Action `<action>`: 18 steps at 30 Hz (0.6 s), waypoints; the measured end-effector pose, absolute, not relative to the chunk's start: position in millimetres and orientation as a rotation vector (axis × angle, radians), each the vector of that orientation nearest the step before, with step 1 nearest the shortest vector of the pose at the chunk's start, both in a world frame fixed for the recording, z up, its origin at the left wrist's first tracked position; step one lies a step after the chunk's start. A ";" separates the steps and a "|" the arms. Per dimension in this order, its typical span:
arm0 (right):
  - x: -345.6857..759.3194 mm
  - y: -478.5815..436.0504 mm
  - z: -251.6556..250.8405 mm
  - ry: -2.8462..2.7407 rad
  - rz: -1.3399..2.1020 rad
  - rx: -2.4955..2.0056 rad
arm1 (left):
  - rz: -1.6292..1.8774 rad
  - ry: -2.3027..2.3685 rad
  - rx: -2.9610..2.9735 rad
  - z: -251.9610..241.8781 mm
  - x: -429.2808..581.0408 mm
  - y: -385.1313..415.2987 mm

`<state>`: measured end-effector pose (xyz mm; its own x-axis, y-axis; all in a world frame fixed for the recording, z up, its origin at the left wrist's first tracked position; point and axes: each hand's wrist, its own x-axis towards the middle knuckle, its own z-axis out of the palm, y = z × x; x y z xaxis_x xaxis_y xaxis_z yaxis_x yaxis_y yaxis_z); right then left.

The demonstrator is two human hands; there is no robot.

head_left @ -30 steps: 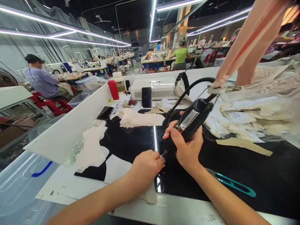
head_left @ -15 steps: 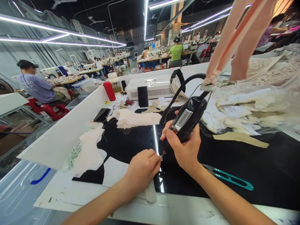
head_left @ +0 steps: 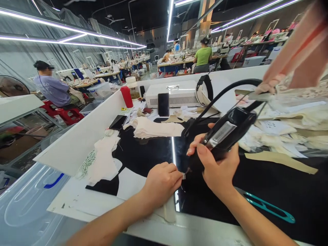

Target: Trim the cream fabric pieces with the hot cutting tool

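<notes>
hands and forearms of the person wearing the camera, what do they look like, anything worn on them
The left hand and right hand are gloveless. The left forearm and right forearm are bare, without visible sleeves, watch or markings. Some fingers are hidden, so rings can't be ruled out.

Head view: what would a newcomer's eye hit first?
Probably the bulky black tool with its silvery plate, held right of center in the right hand. Next, the pink cloth strips hanging at upper right above it. Then perhaps the turquoise handle, bright against the glossy black surface at lower right.
</notes>
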<state>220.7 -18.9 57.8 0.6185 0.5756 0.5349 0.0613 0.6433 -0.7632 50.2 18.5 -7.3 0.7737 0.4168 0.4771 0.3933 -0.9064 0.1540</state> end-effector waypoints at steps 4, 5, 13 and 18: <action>224.3 -20.9 55.7 -0.872 0.363 -0.829 | 0.741 0.625 2.947 -9.0 50.9 19.3; 225.2 -21.4 55.5 -0.876 0.366 -0.832 | 0.743 0.610 2.952 -9.2 51.2 19.7; 226.7 -21.3 57.6 -0.895 0.354 -0.825 | 0.773 0.568 2.957 -9.7 53.7 20.3; 227.3 -22.2 57.7 -0.897 0.360 -0.819 | 0.792 0.550 2.956 -9.5 54.4 19.6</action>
